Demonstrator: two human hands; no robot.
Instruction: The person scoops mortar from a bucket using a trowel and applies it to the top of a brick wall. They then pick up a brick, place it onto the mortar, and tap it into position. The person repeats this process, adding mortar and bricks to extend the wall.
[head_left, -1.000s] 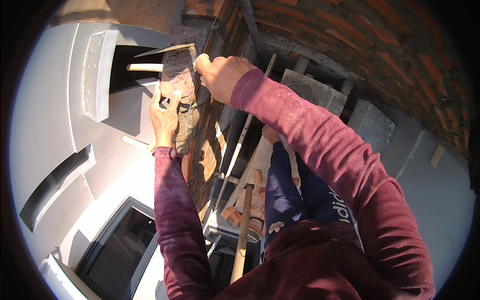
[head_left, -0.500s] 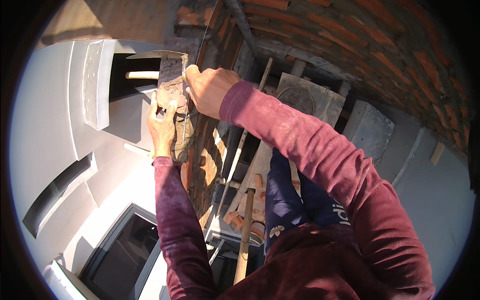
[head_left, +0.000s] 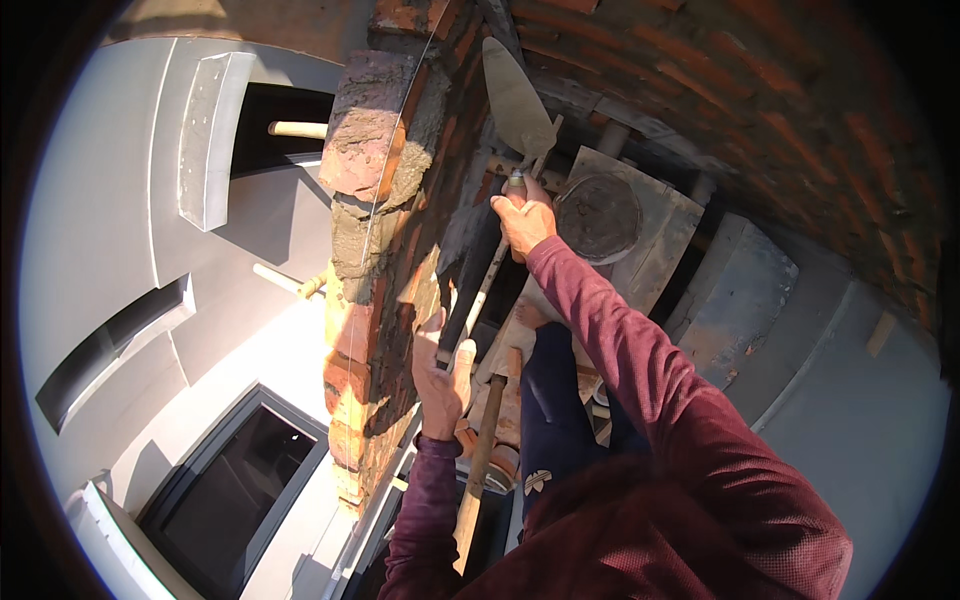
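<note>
My right hand (head_left: 527, 220) is wrapped round the handle of a trowel (head_left: 515, 95), its blade raised beside the brick wall (head_left: 350, 390) and pointing toward the top of the view. A pinkish brick (head_left: 362, 115) sits on that wall among grey mortar (head_left: 408, 165), beside a thin string line (head_left: 368, 230). Low at the wall's right side, my left hand (head_left: 442, 385) is open, fingers apart, with nothing visible in it. Beyond my right hand, a round container of grey mortar (head_left: 598, 215) rests on a board.
A plank platform (head_left: 655, 230) is under me, with a pale pole (head_left: 490, 275), a timber pole (head_left: 475, 470) and broken bricks near my legs. A darker brick wall (head_left: 760, 90) rises at upper right. A white building wall (head_left: 110, 240) with windows (head_left: 230, 480) lies left.
My left hand has let go of the brick and dropped down and right. My right hand has moved right, away from the brick, and the trowel blade now points upward in view.
</note>
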